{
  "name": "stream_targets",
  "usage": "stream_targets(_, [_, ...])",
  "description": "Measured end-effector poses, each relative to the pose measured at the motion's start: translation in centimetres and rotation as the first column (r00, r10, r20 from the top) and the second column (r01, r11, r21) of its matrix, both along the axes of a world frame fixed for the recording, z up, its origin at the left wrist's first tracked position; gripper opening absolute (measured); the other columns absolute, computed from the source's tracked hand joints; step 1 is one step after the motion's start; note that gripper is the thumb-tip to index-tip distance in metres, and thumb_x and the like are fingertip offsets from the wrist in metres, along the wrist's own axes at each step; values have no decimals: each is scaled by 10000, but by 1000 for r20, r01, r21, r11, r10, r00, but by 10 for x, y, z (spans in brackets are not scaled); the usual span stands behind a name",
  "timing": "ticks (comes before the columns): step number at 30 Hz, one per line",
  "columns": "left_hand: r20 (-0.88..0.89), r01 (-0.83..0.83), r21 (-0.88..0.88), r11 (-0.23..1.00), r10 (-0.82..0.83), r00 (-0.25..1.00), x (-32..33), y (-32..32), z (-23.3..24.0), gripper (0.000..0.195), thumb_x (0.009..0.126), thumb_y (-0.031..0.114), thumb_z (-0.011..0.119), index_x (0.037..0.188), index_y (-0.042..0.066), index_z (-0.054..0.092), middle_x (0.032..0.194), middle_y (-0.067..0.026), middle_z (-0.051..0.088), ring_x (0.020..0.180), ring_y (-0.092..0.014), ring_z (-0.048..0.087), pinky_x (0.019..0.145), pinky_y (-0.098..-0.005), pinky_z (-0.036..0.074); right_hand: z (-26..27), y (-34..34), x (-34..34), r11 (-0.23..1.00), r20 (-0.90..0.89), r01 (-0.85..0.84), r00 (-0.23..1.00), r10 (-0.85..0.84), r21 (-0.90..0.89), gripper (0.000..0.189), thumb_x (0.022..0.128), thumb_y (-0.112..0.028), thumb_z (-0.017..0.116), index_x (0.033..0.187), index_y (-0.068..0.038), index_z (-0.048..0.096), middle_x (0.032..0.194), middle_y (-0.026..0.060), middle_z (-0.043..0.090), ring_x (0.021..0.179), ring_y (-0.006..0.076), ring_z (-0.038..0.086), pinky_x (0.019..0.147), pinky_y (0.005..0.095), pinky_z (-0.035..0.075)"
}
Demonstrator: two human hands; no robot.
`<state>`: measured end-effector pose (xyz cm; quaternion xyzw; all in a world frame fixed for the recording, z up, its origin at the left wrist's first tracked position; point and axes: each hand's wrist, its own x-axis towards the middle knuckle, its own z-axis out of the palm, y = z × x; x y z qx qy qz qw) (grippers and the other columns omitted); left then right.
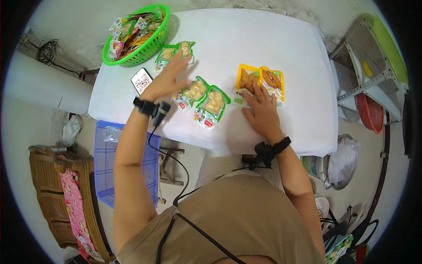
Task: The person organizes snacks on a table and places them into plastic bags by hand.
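Observation:
My left hand (167, 81), fingers spread, reaches over a pair of green-edged clear snack packets (167, 53) with pale pieces inside. Its fingertips overlap the right packet of that pair; contact is unclear. Closer to me, two more green-edged packets (215, 101) lie side by side, one partly behind my left thumb. My right hand (263, 112) lies palm down, fingers apart, over the lower part of two yellow-edged packets (272, 80) holding brown pieces. Those two packets overlap slightly, and my fingers hide some of their lower edges.
A green plastic basket (145, 49) full of mixed packets stands at the table's far left. A phone (141, 80) showing a printed-style code lies by my left wrist. White cloth covers the table (303, 125). Below are a blue crate (108, 165) and, right, a metal rack (357, 89).

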<state>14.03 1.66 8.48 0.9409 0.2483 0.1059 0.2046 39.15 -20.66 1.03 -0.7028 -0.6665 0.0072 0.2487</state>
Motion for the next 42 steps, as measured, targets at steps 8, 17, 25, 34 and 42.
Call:
stream_targets(8, [-275, 154, 312, 937, -66, 959, 4, -102, -37, 759, 782, 623, 527, 1387, 195, 363, 1488, -183, 194, 1367, -436, 135, 993, -692, 168, -3, 0, 0, 1000, -17, 22, 1000, -22, -5, 455, 820, -317, 606, 1244, -165, 544, 1393, 142, 371, 1308, 344, 296, 1027, 590, 215])
stream_targets(17, [-165, -219, 382, 898, 300, 940, 45, -82, -62, 685, 834, 492, 558, 1416, 229, 312, 1490, -170, 197, 1371, -414, 125, 939, -733, 178, -9, 0, -1, 1000, 13, 5, 1000, -5, 17, 453, 846, -365, 559, 1250, -161, 538, 1406, 142, 355, 1309, 354, 295, 1041, 591, 206])
stream_targets(25, [-170, -361, 297, 884, 421, 891, 81, -78, -57, 680, 865, 476, 522, 1440, 233, 252, 1503, -192, 140, 1372, -432, 89, 933, -758, 127, -7, -2, -1, 999, -67, -31, 997, 33, 31, 447, 840, -349, 560, 1246, -163, 537, 1422, 143, 350, 1308, 355, 303, 1050, 583, 192])
stream_targets(34, [203, -134, 334, 933, 68, 977, 89, -113, -68, 681, 844, 257, 581, 1416, 45, 278, 1446, -300, 196, 1340, -448, 183, 1077, -526, 160, -21, 10, 5, 974, -81, -122, 987, 140, 192, 610, 791, -311, 611, 1302, -42, 413, 1418, 182, 295, 1324, 376, 280, 964, 620, 292])
stream_targets(42, [409, -14, -45, 999, 31, 912, 124, -162, -72, 462, 920, 126, 454, 1364, 24, 381, 1483, -204, 214, 1368, -334, 213, 1102, -421, 179, -1, -9, 23, 930, -267, 10, 959, 95, 367, 340, 791, -215, 584, 1080, -35, 571, 1255, 181, 461, 1215, 370, 398, 966, 501, 349])
